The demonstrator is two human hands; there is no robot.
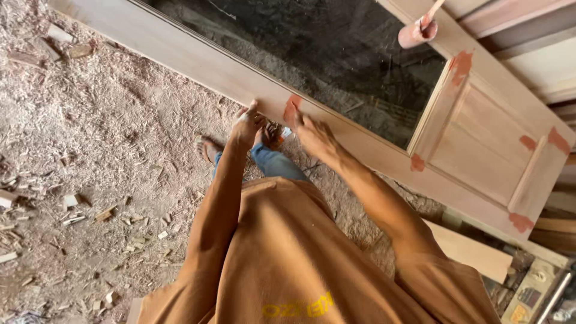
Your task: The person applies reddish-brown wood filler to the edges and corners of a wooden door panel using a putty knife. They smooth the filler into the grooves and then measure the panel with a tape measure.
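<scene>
Wooden door (384, 150), pale and unfinished, lies tilted across the upper part of the view, and both hands rest on its lower rail. Left hand (246, 125) grips the rail edge, fingers curled over the top and thumb underneath, closed on the wood. Right hand (313, 135) lies just beside it, palm down on the rail face, with the fingertips touching a reddish filler patch (292, 108); whether this hand holds a tool cannot be told. A small object with orange and white parts shows between the two hands, too hidden to identify.

Beyond the hands, the door has a large open frame section through which dark floor shows. Farther out past the right hand sits a raised panel (480, 144), with more reddish patches at its corners and joints. A pinkish cylinder (417, 33) with a stick in it rests on the upper rail, well apart from both hands.

Below the left hand, a bare foot (207, 147) stands on the floor (90, 150), which is covered in sawdust and wood chips. Near the right elbow lies a plain board (474, 252).
</scene>
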